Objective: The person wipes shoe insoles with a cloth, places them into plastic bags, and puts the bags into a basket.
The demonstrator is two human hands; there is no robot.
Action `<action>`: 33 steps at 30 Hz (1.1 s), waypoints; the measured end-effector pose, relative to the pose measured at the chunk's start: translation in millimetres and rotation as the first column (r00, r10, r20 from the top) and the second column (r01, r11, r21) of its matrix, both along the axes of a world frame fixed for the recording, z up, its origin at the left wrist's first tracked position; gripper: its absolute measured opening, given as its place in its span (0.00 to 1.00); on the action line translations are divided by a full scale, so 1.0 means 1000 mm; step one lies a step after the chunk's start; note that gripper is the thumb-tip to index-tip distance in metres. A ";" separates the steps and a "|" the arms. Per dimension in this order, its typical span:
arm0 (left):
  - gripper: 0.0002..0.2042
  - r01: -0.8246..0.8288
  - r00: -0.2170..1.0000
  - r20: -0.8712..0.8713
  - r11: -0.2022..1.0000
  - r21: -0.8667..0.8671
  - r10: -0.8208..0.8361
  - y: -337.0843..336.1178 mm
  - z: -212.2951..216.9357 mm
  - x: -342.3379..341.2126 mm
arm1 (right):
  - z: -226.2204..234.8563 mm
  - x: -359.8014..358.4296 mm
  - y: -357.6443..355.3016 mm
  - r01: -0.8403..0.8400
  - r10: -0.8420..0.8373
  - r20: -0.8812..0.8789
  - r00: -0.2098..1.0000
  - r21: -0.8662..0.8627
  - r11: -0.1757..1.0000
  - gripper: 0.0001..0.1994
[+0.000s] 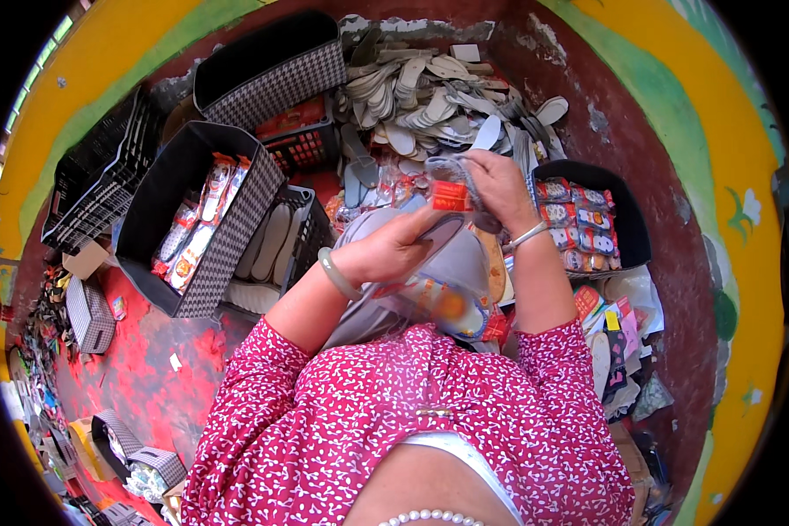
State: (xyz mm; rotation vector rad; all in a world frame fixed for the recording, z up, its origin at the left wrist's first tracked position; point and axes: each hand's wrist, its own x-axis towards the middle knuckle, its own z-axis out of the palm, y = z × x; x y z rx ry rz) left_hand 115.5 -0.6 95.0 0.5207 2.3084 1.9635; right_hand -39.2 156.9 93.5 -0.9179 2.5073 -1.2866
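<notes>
- Red patterned sleeves [430, 412] fill the lower frame.
- Clear plastic bag [438, 280] with grey insoles: at centre, above lap.
- Left hand [386, 250]: closed on bag's upper edge, wrist bent inward.
- Right hand [498, 184]: fingers pinching bag's red-labelled top.
- Loose insole pile [438, 96] behind.
- Checked fabric bin [193, 219] of packets, left.
- Black bin [587, 219] of packets, right.

Landmark: the clear packet [430, 280] between our hands. Our left hand [386, 250] lies on it; our right hand [498, 184] is just behind it. Left of it stands a fabric bin [237, 237] holding wrapped packs [197, 230]. A heap of insoles [438, 96] lies behind it. A bin of packets [627, 228] sits to its right.
</notes>
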 end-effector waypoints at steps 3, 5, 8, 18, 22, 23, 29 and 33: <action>0.27 -0.054 0.983 0.179 0.896 0.442 -0.029 -0.009 0.001 0.001 | -0.004 -0.018 0.020 0.180 -0.173 0.060 0.983 -0.142 0.974 0.11; 0.28 -0.108 0.952 0.271 0.672 0.732 -0.141 -0.013 0.003 0.000 | -0.009 -0.020 0.026 0.296 -0.161 0.273 0.948 -0.576 0.762 0.11; 0.29 -0.224 0.935 0.339 0.564 0.795 -0.106 -0.007 0.004 -0.001 | 0.039 0.024 0.017 0.176 -0.245 -0.045 0.968 -0.573 0.801 0.11; 0.31 -0.199 0.941 0.314 0.549 0.812 -0.124 -0.008 -0.002 0.002 | 0.009 0.054 -0.022 -0.059 -0.059 -0.254 0.965 -0.429 0.901 0.11; 0.29 -0.218 0.960 0.275 0.497 0.840 -0.044 -0.012 0.004 0.006 | -0.024 0.020 -0.008 0.185 -0.056 0.280 0.958 -0.463 0.867 0.11; 0.29 -0.217 0.960 0.276 0.474 0.854 -0.058 -0.015 0.001 0.003 | -0.025 0.017 -0.006 0.225 -0.098 0.267 0.959 -0.504 0.834 0.12; 0.20 -0.237 0.943 0.280 0.228 0.944 -0.181 -0.010 -0.018 -0.013 | 0.034 0.053 -0.034 -0.116 -0.078 -0.474 0.877 -0.367 0.923 0.14; 0.21 -0.225 0.955 0.206 -0.066 0.972 -0.215 -0.014 -0.032 -0.025 | 0.010 0.070 -0.054 -0.305 0.136 -0.581 0.802 -0.202 0.931 0.17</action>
